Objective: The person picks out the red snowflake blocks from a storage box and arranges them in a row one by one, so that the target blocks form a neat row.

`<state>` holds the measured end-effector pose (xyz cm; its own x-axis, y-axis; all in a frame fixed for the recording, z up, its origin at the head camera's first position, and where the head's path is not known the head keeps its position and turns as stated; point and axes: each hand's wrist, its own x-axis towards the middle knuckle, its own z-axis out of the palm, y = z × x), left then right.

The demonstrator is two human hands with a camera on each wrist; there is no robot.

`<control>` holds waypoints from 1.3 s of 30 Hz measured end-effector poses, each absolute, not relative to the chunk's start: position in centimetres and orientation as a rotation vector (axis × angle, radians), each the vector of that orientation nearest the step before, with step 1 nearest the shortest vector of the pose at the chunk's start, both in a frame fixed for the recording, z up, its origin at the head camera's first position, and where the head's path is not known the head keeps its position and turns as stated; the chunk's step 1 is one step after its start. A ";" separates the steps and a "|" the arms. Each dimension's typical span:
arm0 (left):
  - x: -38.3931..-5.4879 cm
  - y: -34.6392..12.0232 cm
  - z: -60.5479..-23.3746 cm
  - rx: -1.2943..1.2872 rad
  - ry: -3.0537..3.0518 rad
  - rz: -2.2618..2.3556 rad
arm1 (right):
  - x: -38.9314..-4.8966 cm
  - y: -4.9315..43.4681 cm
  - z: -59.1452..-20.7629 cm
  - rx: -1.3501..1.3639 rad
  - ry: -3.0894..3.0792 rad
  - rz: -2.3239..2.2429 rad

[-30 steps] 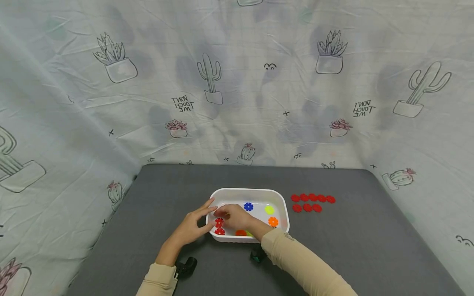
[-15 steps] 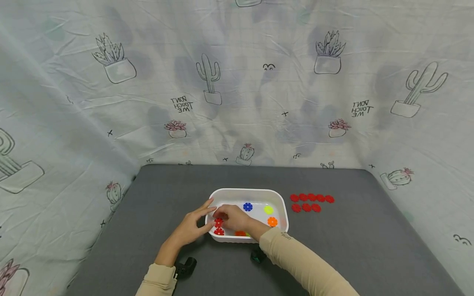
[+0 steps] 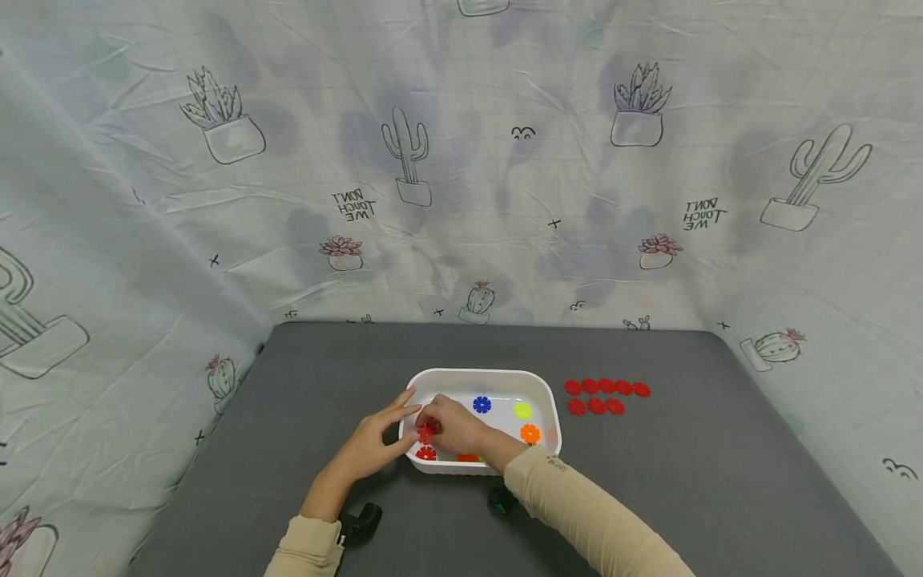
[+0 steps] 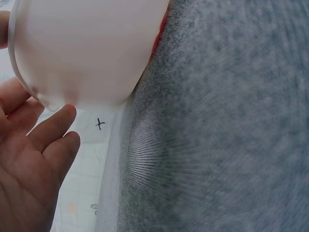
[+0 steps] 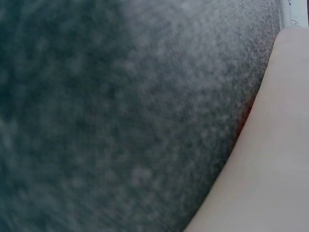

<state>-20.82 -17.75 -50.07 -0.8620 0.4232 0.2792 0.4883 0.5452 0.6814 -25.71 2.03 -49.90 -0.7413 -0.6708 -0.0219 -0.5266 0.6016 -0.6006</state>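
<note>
A white tray [image 3: 505, 462] stands on the grey table with flower-shaped plastic discs inside. My left hand [image 3: 368, 445] rests spread at its left end, fingertips and thumb at the rim; in the left wrist view, two fingertips touch the outer wall. My right hand [image 3: 457, 425] reaches into the tray's left side, fingers curled, and pinches a red flower-shaped disc [image 3: 425, 434]. Another red disc [image 3: 425, 453] lies just nearer. A blue disc [image 3: 481, 405], a yellow disc [image 3: 522, 410] and an orange disc [image 3: 530, 433] lie farther right. The right wrist view shows only the tray wall and table.
Several red discs [image 3: 606, 386] lie in two rows on the table [image 3: 685, 465], right of the tray. A patterned curtain [image 3: 497, 184] hangs behind and at both sides. Dark wrist devices [image 3: 360, 523] sit below the wrists.
My right fingertips have come down slightly toward me onto the upper red disc in the tray. My left hand stays at the rim.
</note>
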 end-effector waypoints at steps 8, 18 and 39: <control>-20.8 -17.8 -50.0 -0.786 -2.690 -1.235 | -25.8 2.1 -49.9 -0.932 2.581 -0.892; -20.7 -17.8 -50.0 -0.779 -2.703 -1.237 | -25.6 2.3 -49.3 -0.867 2.528 -0.921; -20.7 -17.5 -49.7 -0.743 -2.736 -1.231 | -25.2 5.1 -47.4 -0.748 2.412 -1.304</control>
